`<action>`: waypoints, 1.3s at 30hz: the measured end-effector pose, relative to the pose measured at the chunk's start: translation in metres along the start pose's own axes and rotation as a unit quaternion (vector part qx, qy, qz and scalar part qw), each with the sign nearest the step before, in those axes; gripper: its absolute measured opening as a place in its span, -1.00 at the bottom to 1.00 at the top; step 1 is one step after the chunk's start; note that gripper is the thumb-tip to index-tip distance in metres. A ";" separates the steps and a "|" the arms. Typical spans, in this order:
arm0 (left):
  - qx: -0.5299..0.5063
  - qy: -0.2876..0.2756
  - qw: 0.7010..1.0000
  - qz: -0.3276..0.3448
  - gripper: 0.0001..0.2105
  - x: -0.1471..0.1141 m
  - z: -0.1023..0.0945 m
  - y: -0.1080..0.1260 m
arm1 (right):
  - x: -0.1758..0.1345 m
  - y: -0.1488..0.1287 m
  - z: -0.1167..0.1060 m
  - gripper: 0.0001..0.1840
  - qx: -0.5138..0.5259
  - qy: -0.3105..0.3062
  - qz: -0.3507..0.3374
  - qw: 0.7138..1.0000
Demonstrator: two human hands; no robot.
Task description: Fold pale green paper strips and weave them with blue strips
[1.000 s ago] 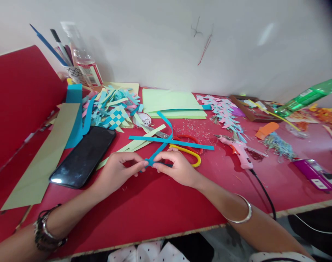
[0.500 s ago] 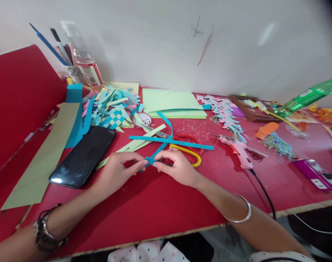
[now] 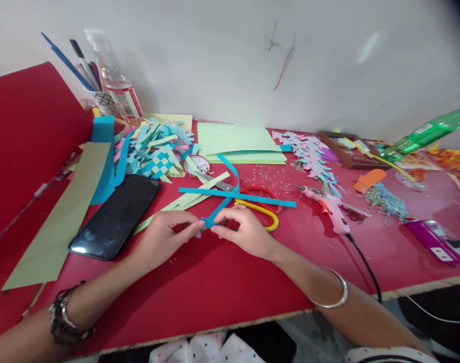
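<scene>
A blue paper strip (image 3: pixel 219 207) is pinched between both hands, folded over itself at the fingertips. My left hand (image 3: pixel 173 232) closes thumb and forefinger on the left side of the fold. On the right side, my right hand (image 3: pixel 245 229) grips it the same way. The strip's free end runs up and curls away behind the fold. Across it lies another straight blue strip (image 3: pixel 268 200). Scissors with a red and a yellow handle (image 3: pixel 270 222) rest just beyond my right hand, partly covered. Pale green strips (image 3: pixel 188 199) lie beyond my left hand.
A black phone (image 3: pixel 116 217) lies left of my hands. Farther back are a heap of woven paper pieces (image 3: pixel 162 146) and green sheets (image 3: pixel 237 138). To the right sit a pink glue gun (image 3: pixel 330 209) with its cord, a purple box (image 3: pixel 436 242) and a tilted green bottle (image 3: pixel 430 131).
The fingertips have shifted slightly around the fold, and the folded part between them looks flatter. Both arms are almost where they were; the other things have not moved.
</scene>
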State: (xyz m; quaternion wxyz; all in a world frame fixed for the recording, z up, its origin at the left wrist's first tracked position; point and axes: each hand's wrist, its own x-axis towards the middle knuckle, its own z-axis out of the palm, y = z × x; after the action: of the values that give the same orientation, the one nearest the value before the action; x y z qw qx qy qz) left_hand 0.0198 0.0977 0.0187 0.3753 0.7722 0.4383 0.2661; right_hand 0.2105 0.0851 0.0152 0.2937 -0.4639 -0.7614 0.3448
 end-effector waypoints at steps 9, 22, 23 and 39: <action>-0.010 0.004 1.000 0.006 -0.70 0.002 -0.004 0.000 | 0.001 0.003 -0.002 -0.83 0.049 -0.011 0.015 0.999; -0.081 0.162 0.981 -0.063 -0.81 0.006 -0.033 -0.006 | 0.007 0.012 -0.025 -0.79 0.186 0.042 0.110 0.975; -0.084 0.169 0.980 -0.064 -0.81 0.006 -0.034 -0.006 | 0.007 0.014 -0.027 -0.78 0.205 0.046 0.115 0.971; -0.015 0.258 0.966 -0.004 -0.76 0.007 -0.032 -0.012 | 0.008 0.023 -0.038 -0.67 0.261 0.083 0.098 0.957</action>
State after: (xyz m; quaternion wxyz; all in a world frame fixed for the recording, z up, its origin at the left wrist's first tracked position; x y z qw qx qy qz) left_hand -0.0062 0.1187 0.0280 0.2625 0.6697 0.5195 0.4612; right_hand 0.2481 0.1092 0.0204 0.4317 -0.4704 -0.5687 0.5186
